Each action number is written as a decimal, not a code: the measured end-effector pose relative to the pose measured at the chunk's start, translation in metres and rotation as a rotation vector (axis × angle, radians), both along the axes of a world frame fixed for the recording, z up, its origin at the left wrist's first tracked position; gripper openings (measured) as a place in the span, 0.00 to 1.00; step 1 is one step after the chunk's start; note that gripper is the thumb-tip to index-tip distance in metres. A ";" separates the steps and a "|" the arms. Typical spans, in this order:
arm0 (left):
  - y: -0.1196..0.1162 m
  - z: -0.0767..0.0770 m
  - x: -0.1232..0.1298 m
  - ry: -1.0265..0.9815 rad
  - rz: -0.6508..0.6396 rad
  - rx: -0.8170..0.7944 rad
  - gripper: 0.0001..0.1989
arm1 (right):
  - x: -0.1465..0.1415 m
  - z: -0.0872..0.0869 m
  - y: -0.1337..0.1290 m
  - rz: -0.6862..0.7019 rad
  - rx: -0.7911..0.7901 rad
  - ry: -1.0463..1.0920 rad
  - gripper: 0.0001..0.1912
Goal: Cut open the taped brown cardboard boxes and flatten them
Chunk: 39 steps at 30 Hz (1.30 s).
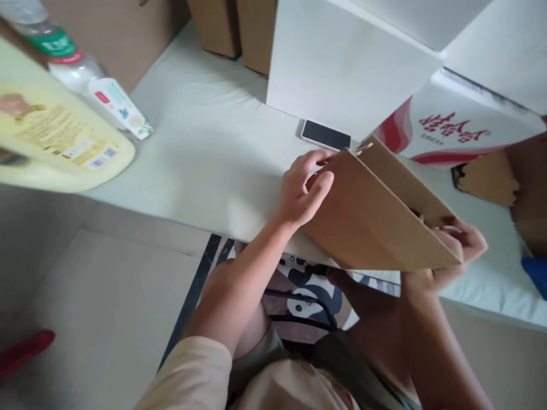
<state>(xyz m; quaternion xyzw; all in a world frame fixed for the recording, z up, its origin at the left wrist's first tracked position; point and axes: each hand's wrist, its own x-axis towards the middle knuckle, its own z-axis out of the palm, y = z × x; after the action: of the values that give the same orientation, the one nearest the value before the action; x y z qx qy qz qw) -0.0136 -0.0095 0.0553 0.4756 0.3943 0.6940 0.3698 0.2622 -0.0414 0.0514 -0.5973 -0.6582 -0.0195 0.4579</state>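
Note:
A brown cardboard box (363, 216) is tilted at the front edge of the covered table, with a long narrow opening along its upper side. My left hand (305, 185) lies against its left end, thumb apart from the fingers, some fingertips hidden behind the cardboard. At the other end, my right hand (457, 245) grips the near right corner of the box, with fingers bent over the rim. Small pale bits of cardboard show at the left end of the opening. Most of the inside is hidden from me.
A phone (325, 135) lies just behind the box. White cartons (354, 62) and a red-and-white printed carton (448, 122) stand at the back right. On the left are a large yellow bottle (64, 125) and a clear plastic bottle (70, 62). A blue object (534, 276) sits far right.

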 end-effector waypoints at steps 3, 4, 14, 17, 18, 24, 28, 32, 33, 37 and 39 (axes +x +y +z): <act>0.015 -0.007 0.011 0.080 0.017 0.018 0.26 | 0.004 -0.012 0.025 0.032 0.112 0.263 0.17; 0.021 -0.010 0.014 0.110 0.032 0.027 0.28 | 0.003 -0.017 0.032 0.071 0.123 0.398 0.22; 0.051 -0.021 0.029 0.127 0.256 0.073 0.22 | -0.014 -0.036 0.018 0.335 -0.090 0.601 0.21; 0.058 -0.028 0.030 0.126 0.222 0.074 0.18 | -0.005 -0.040 0.016 0.346 -0.072 0.456 0.15; 0.060 -0.030 0.030 0.140 0.208 0.077 0.18 | -0.003 -0.041 0.016 0.342 -0.065 0.415 0.14; 0.067 -0.032 0.019 0.371 0.086 0.087 0.25 | 0.006 -0.046 0.008 0.374 -0.041 0.348 0.22; 0.064 -0.026 0.013 0.497 0.062 0.073 0.17 | 0.008 -0.048 0.007 0.377 -0.023 0.275 0.24; 0.059 -0.028 0.011 0.584 0.089 0.063 0.14 | 0.011 -0.047 0.009 0.379 -0.011 0.276 0.23; 0.059 -0.029 0.010 0.600 0.097 0.067 0.14 | 0.013 -0.047 0.010 0.385 -0.007 0.280 0.22; 0.060 -0.033 0.004 0.628 0.129 0.095 0.13 | 0.019 -0.049 0.013 0.457 0.015 0.320 0.24; 0.062 -0.035 -0.001 0.617 0.147 0.094 0.13 | 0.022 -0.051 0.014 0.471 0.012 0.383 0.29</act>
<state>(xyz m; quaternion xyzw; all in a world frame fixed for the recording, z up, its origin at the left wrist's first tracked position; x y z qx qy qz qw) -0.0150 0.0522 0.0204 0.6505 0.4885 0.5593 0.1592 0.2841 -0.0278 0.0004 -0.4184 -0.6800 0.1961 0.5693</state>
